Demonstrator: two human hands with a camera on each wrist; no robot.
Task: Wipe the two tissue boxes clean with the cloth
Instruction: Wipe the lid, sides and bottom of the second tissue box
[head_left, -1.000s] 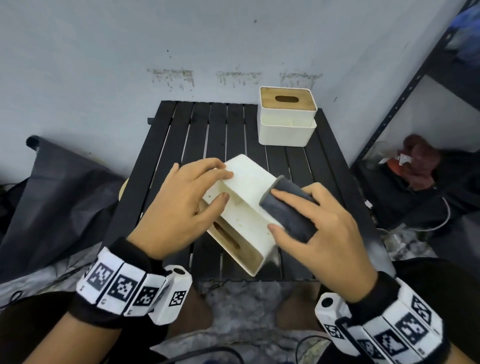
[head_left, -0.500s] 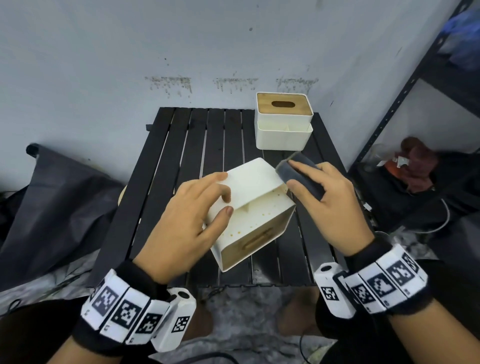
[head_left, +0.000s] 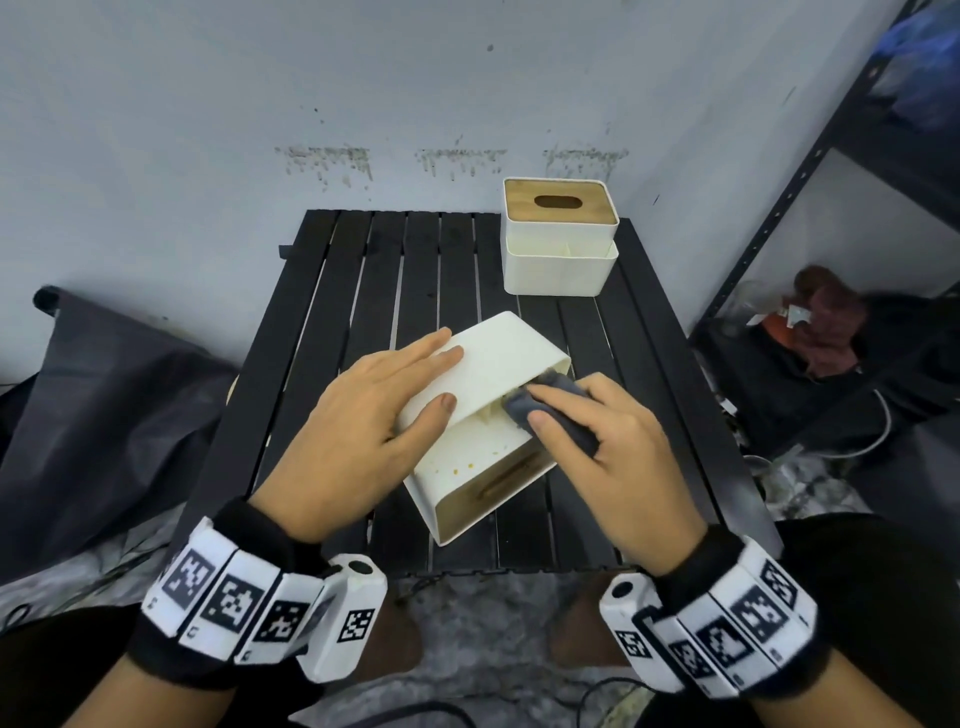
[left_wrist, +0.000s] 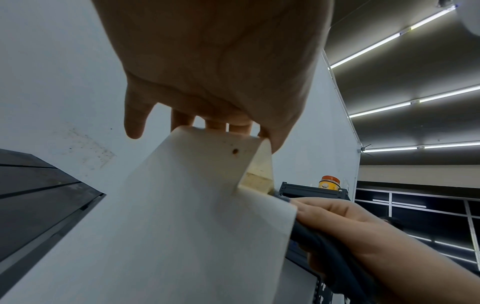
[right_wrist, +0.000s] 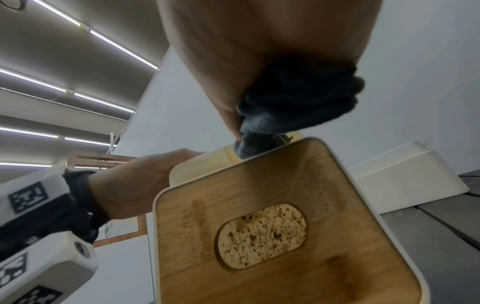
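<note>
Slatted black table (head_left: 332, 332), boxy tissue box (head_left: 498, 358), wadded cloth (head_left: 558, 410)

Blk slat table (head_left: 363, 312), metal shelf (head_left: 810, 171).

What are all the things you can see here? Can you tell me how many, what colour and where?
Tissue box being wiped: one, white with a wooden lid, tipped on its side at the middle of the table, brown specks on it.
Second tissue box: one, white with a wooden slotted lid, upright at the far right corner of the table.
Cloth: one, dark grey, bunched against the tipped box.
Table: one, black slats, against the wall.
Shelf rack: one, dark metal, on the right.
Dark bag: one, black, left of the table.
Wrist bands: two, white with black square codes.
Left hand: steadies the tipped box, fingers on top, thumb on its side.
Right hand: grips the cloth.
</note>
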